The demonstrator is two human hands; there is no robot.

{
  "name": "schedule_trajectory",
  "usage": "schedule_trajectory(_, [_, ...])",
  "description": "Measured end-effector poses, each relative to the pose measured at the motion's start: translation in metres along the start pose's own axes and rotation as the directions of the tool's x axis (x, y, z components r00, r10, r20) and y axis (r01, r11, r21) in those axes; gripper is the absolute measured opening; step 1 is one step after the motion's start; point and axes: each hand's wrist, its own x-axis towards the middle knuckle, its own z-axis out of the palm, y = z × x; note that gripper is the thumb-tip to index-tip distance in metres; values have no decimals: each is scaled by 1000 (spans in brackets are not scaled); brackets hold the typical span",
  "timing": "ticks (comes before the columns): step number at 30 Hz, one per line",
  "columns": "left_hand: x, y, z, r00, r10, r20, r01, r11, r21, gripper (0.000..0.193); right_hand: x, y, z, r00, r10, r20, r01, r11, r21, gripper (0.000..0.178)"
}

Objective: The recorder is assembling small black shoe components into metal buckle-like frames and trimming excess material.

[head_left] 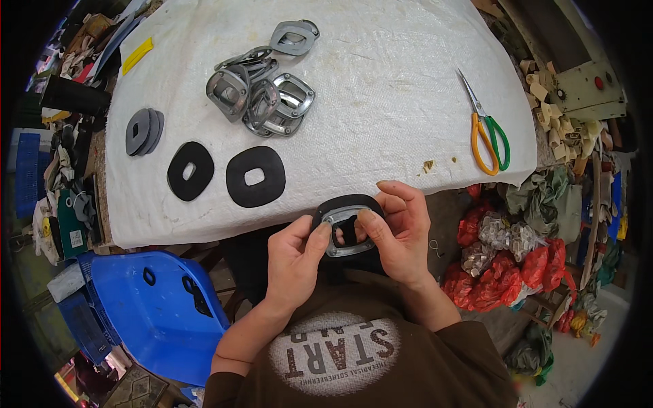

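Note:
Just in front of the table's near edge, my left hand [296, 262] and my right hand [400, 238] hold a rounded silver metal frame [350, 250] between them. A black pad [350, 201] lies against it, its curved edge showing past the frame's far side. Both thumbs press on the frame from above, and most of the other fingers are hidden behind it. Two more black pads with oblong holes, a left one [178, 178] and a right one [238, 192], lie flat on the table nearby. Farther back is a loose pile of similar metal frames [226, 95].
White woven sheeting [381, 102] covers the table. Pointed scissors [491, 126] with orange and green handles lie at right. A stack of grey pads [151, 139] and a yellow strip [138, 56] are at left. A blue tub [163, 340] stands lower left; red bags [490, 282] sit right.

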Motion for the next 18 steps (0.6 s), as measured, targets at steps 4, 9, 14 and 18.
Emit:
schedule_trajectory(4, [-1, 3, 1, 986, 152, -65, -137, 973, 187, 21, -2, -2, -4, 995, 92, 44, -93, 995, 22, 36])
schedule_trajectory(9, [-3, 2, 1, 954, 285, -99, -227, 895, 383, 22, 1, -16, -3, 971, 139, 194, -114, 984, -136, 40])
schedule_trajectory(14, [-5, 13, 6, 961, 277, -1, -244, 848, 470, 19, 5, -15, -3, 988, 65, 143, -3, 917, -398, 39])
schedule_trajectory(18, [-6, 13, 8, 961, 278, 13, -251, 845, 473, 19, 4, -12, -3, 994, 7, 113, 41, 910, -414, 36])
